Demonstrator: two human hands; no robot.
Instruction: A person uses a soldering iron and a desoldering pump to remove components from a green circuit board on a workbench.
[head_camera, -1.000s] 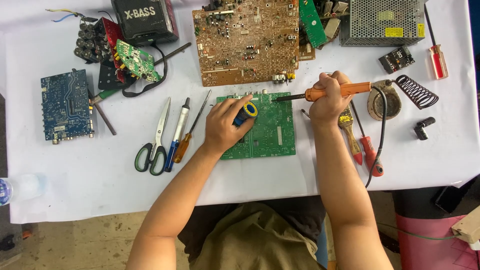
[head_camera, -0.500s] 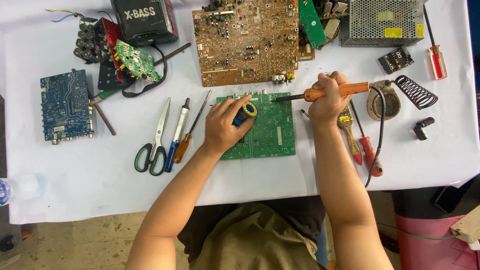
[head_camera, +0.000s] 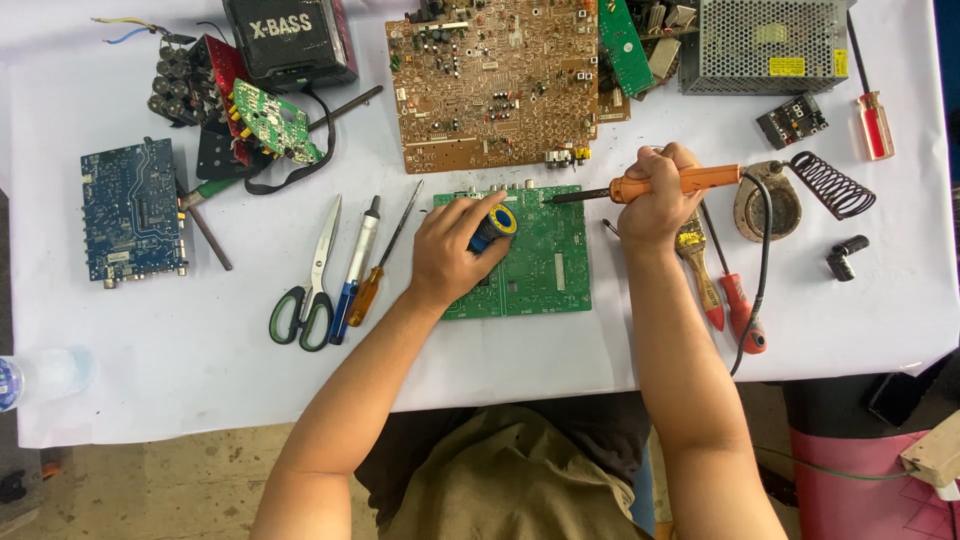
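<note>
So the soldering iron (head_camera: 650, 187) lies pretty much sideways across the table, tip pointing left over the top edge of the green circuit board (head_camera: 540, 265). Right hand (head_camera: 655, 205) is wrapped around its orange handle, wrist bent. Left hand (head_camera: 450, 255) rests on the board, gripping a small solder spool (head_camera: 495, 228).

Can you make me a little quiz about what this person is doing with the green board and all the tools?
1. True or false: the right hand holds the orange soldering iron.
2. What does the left hand hold over the green circuit board: A scissors, B a small blue and yellow spool, C a brush?
3. Which tool lies farthest left of the three beside the left hand?

Key: 1 true. 2 B, the spool. 3 the green-handled scissors.
</note>
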